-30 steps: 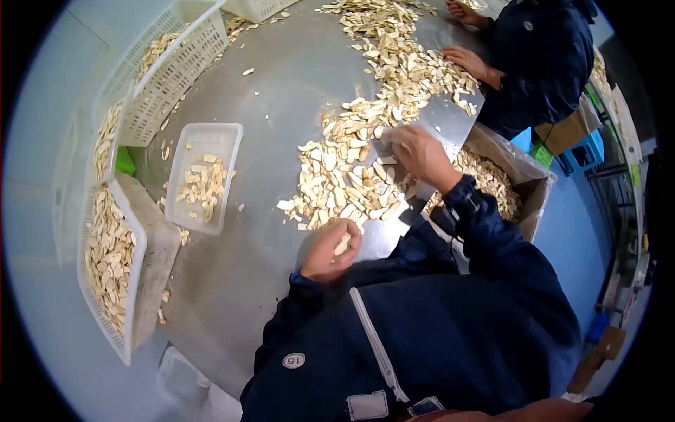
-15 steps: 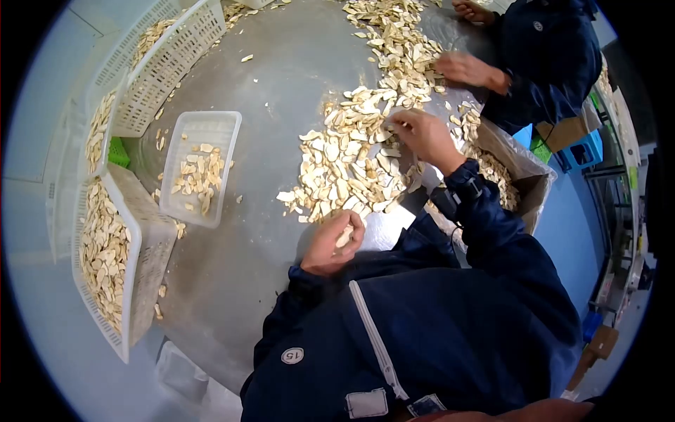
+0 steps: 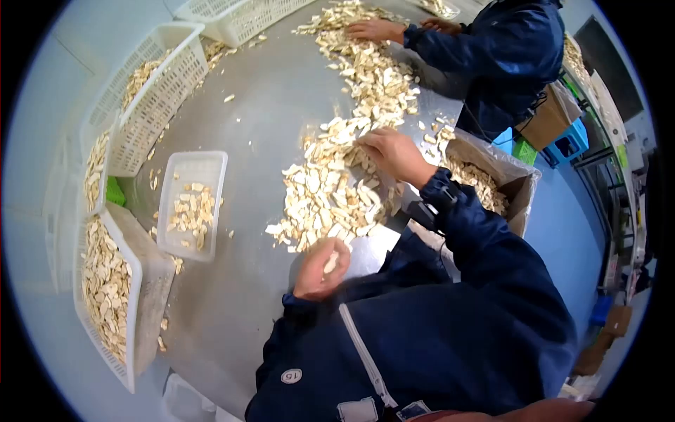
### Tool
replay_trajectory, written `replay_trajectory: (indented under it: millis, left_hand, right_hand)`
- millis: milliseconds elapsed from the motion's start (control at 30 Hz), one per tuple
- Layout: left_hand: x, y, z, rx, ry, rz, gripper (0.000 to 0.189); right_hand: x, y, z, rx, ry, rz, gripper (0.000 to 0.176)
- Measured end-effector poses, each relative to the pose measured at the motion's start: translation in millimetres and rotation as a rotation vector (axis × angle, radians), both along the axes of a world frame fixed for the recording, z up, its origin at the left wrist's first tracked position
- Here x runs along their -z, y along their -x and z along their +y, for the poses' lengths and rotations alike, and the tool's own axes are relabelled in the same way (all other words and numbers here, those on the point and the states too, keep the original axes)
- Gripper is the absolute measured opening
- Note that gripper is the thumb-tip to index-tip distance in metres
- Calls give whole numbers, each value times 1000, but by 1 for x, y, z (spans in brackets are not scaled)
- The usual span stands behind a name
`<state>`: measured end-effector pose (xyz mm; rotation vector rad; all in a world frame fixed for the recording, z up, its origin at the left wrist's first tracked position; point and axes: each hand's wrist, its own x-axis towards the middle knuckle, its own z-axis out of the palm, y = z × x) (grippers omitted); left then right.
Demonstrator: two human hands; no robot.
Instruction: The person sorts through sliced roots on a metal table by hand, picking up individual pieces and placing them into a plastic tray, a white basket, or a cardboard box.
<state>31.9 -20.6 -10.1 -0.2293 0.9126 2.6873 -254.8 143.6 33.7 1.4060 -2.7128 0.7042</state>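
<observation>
A long heap of pale dried slices with brownish edges point(image 3: 320, 200) spreads across the metal table point(image 3: 264, 105). At the near end of the heap, my left hand point(image 3: 320, 271) is curled closed around a pale slice point(image 3: 330, 263) that shows between the fingers. My right hand point(image 3: 399, 156) reaches into the right side of the heap with thumb and fingers drawn together. Whatever those fingertips may pinch is hidden. To the left stands a shallow translucent tray point(image 3: 219, 179) with a small pile of slices in it.
White perforated baskets point(image 3: 131, 309) full of slices line the table's left edge; another basket point(image 3: 235, 21) stands at the far side. By my right arm is a lined cardboard box point(image 3: 524, 204) of slices. A co-worker's hand point(image 3: 373, 29) works on the heap's far end.
The view has shifted, so the table contents sit lower and farther left. My right hand stays at the heap, my left still closed. The co-worker's hand has moved to the heap's far end.
</observation>
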Motion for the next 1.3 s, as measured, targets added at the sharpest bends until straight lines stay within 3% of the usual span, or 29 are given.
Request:
replay_trajectory:
  millis: [100, 200, 300, 333, 433, 500, 533, 633, 800, 900, 1067, 1167, 1300]
  left_hand:
    - [3, 1, -3, 38, -149, -13, 34]
    - [3, 1, -4, 36, -152, -23, 34]
    - [3, -1, -4, 6, -149, -35, 34]
    - [2, -2, -4, 4, -132, -33, 35]
    - [-8, -2, -2, 32, -70, -48, 38]
    - [-5, -3, 4, -88, -46, -271, 40]
    - [-2, -4, -1, -36, -83, -266, 34]
    - [15, -4, -5, -10, -95, -173, 30]
    - [14, -2, -4, -62, -235, -176, 24]
    - [19, -2, -7, -28, -222, -119, 22]
    - [21, -3, -7, -70, -212, -144, 22]
    - [27, -3, -9, -69, -209, -133, 23]
    - [20, -4, -7, -77, -264, -156, 24]
  right_hand:
    - [10, 30, -32, -18, 142, 143, 42]
    - [11, 18, -60, 25, -67, 221, 56]
    - [11, 12, -64, -73, -76, -43, 50]
    - [13, 7, -63, -70, -8, -15, 39]
    - [4, -13, -48, 46, -2, -102, 33]
    - [12, -17, -30, -1, 138, -12, 29]
    - [28, -19, -25, -28, 268, -41, 29]
    - [-8, -48, -9, 16, 73, -189, 31]
    - [10, -70, -1, -5, 269, -115, 45]
    - [10, -74, -1, 35, 216, -211, 45]
    - [-25, -78, -1, 27, 29, -258, 24]
    - [-5, -77, -4, 7, 121, -200, 28]
    - [10, -77, -5, -1, 340, -274, 60]
